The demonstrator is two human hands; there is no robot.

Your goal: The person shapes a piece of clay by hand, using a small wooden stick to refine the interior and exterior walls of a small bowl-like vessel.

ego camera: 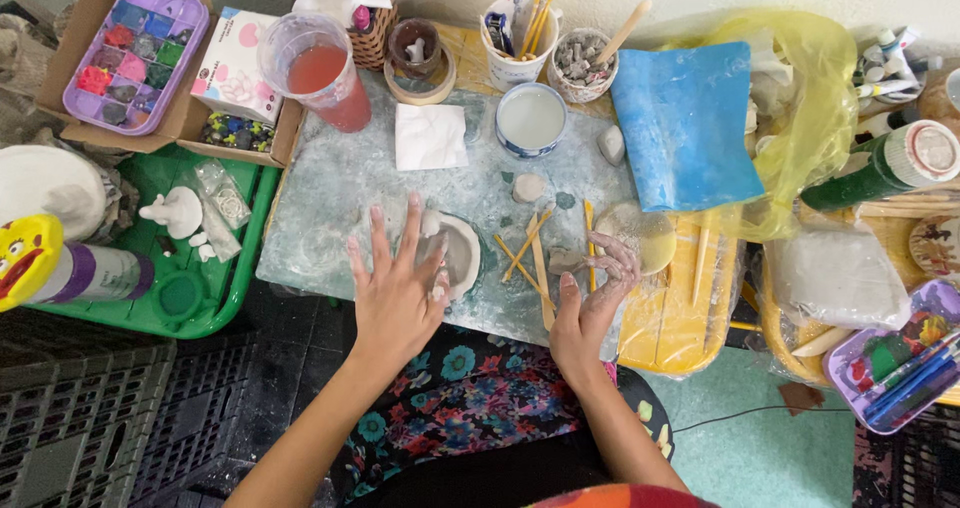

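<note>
While pressed flat, fingers spread, on pale marbled work mat (330, 183): left hand (392, 286), empty, covering left rim of shallow clay dish (458, 253); dish just right of palm, at mat's near edge, roughly round, no clear long axis. Right hand (592, 298) curled, pinching small grey clay lump (566, 260); lump just right of dish. Wooden modelling sticks (530, 258) between, crossed, pointing away from body

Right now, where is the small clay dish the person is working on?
In the head view, the clay dish sits left of centre on the pale work mat, partly under the left hand, with wooden sticks just to its right.
</note>
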